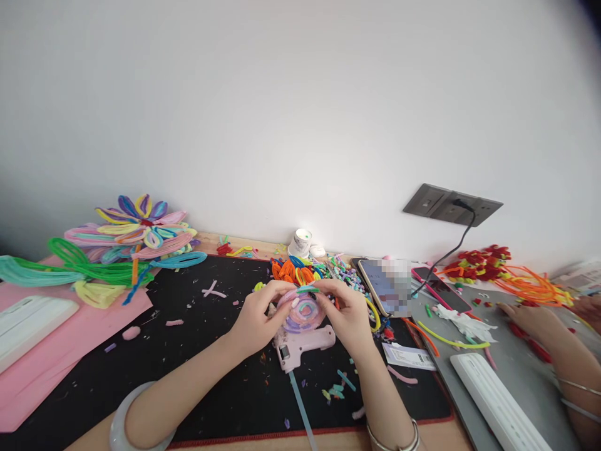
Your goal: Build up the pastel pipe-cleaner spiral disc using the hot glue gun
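Between my two hands is a round coil of pastel pipe cleaners (306, 313), pink, lilac and a bit of green at its upper rim. My left hand (265, 313) pinches its upper left edge, while my right hand (342, 310) grips the upper right. Just below the coil, a pale pink glue gun (300, 346) lies on the black mat (211, 357), a translucent glue stick (300, 404) running from it toward the front edge. Behind my hands sits a heap of orange pipe-cleaner loops (291, 272).
At left, a large pipe-cleaner flower (145, 225) rests by pink paper (94, 341) and a white power strip (35, 326). A phone (382, 288) stands right of my hands, near a black cable (451, 257). Farther right, another person's hand (530, 319) is over the grey mat (474, 332).
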`<state>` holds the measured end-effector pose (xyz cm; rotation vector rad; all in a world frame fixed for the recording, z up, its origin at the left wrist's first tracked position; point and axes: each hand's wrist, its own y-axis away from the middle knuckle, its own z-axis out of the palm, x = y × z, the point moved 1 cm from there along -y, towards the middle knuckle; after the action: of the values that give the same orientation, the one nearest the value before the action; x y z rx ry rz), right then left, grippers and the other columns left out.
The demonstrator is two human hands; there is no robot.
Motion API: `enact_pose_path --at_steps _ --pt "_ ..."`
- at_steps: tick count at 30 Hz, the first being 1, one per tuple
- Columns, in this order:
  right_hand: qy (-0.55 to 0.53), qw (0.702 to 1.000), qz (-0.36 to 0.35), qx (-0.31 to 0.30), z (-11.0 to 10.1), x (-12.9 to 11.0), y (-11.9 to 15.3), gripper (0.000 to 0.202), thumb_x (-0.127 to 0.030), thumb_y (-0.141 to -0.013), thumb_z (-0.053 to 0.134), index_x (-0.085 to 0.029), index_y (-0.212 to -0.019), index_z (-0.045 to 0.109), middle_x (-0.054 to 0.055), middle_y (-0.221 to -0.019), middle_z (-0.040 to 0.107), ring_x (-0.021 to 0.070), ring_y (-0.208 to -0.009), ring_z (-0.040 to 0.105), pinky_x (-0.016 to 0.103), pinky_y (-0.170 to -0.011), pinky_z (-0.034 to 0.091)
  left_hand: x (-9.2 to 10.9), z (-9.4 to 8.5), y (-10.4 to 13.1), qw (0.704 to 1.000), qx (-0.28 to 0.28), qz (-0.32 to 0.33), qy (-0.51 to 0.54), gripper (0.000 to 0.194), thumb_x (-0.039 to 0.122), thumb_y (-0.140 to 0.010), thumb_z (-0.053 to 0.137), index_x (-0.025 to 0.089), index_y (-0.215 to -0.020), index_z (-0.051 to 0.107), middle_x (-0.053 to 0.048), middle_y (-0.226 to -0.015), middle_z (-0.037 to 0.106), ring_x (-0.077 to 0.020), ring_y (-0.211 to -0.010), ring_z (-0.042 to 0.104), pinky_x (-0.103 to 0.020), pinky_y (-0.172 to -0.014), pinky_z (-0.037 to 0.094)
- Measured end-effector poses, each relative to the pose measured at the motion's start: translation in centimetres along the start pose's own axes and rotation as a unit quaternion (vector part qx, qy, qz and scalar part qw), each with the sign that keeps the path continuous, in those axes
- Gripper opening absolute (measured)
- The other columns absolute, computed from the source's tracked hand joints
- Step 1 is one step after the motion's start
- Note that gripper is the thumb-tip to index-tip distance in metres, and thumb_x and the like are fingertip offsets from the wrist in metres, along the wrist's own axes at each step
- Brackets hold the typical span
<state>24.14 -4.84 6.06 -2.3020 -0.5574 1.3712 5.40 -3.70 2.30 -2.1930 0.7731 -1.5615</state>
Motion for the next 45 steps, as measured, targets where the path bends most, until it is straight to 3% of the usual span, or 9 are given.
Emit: enact_pose_path --at_steps 6,11,33,36,39,41,45 --pt "0.05 0.999 -0.021 -0.002 0.0 -0.4 0.0 0.024 -0.009 -0.086 0.058 -0.02 -0.103 0.07 0.005 -0.098 0.076 0.0171 -0.084 0.072 0.025 -0.076 0.056 -0.2 0.0 -0.1 1.0 0.0 0.0 -0.004 0.016 0.022 -0.091 0.055 0.02 -0.106 0.059 -0.005 -0.098 0.073 -0.0163 -0.085 0.072 -0.026 -0.076 0.056" --pt "0.078 0.996 -0.04 -0.002 -0.1 -0.6 0.1 0.019 -0.011 -0.088 0.058 -0.019 -0.098 0.072 0.004 -0.096 0.077 0.0171 -0.085 0.072 0.025 -0.079 0.056 -0.3 0.1 0.0 1.0 0.002 -0.002 -0.001 0.016 0.022 -0.09 0.056 0.02 -0.105 0.06 -0.005 -0.098 0.073 -0.0165 -0.084 0.072 -0.026 -0.075 0.056" --pt "0.065 0.998 -0.007 -0.001 0.0 -0.6 -0.1 0.014 -0.011 -0.085 0.058 -0.019 -0.086 0.069 0.003 -0.083 0.075 0.0154 -0.074 0.07 0.022 -0.064 0.054 -0.2 0.1 0.0 1.0 -0.007 -0.003 -0.016 0.011 0.024 -0.09 0.055 0.019 -0.098 0.061 -0.004 -0.088 0.072 -0.0157 -0.077 0.071 -0.026 -0.069 0.055" --pt "0.033 0.999 0.018 -0.008 -0.1 -0.4 -0.1 0.016 -0.012 -0.085 0.057 -0.02 -0.094 0.068 0.004 -0.09 0.075 0.0161 -0.078 0.07 0.026 -0.071 0.055 -0.2 0.1 -0.1 1.0 -0.001 -0.026 0.006 0.012 0.025 -0.09 0.055 0.02 -0.098 0.061 -0.005 -0.088 0.073 -0.0166 -0.077 0.072 -0.027 -0.07 0.056" --pt "-0.03 0.997 0.068 -0.022 -0.1 -0.2 -0.1 0.032 -0.015 -0.083 0.061 -0.021 -0.114 0.06 0.005 -0.097 0.074 0.0183 -0.084 0.07 0.029 -0.074 0.056 -0.2 0.1 -0.2 0.996 0.035 -0.061 0.049 0.013 0.028 -0.089 0.057 0.02 -0.099 0.06 -0.005 -0.091 0.073 -0.0176 -0.081 0.072 -0.028 -0.071 0.057" --pt "-0.068 0.992 0.103 -0.04 -0.1 0.0 -0.2 0.039 -0.016 -0.081 0.063 -0.022 -0.119 0.056 0.004 -0.091 0.074 0.0183 -0.079 0.069 0.029 -0.07 0.055 -0.3 0.1 -0.3 0.992 0.059 -0.082 0.075 0.014 0.03 -0.089 0.058 0.02 -0.099 0.059 -0.005 -0.092 0.073 -0.0183 -0.083 0.072 -0.028 -0.072 0.057" --pt "-0.133 0.979 0.146 -0.058 0.0 0.4 -0.1 0.031 -0.017 -0.081 0.06 -0.02 -0.112 0.058 0.001 -0.077 0.069 0.017 -0.071 0.066 0.027 -0.063 0.052 -0.5 0.1 -0.4 0.986 0.061 -0.105 0.116 0.018 0.031 -0.088 0.059 0.02 -0.102 0.056 -0.006 -0.094 0.072 -0.0184 -0.084 0.071 -0.029 -0.073 0.058"
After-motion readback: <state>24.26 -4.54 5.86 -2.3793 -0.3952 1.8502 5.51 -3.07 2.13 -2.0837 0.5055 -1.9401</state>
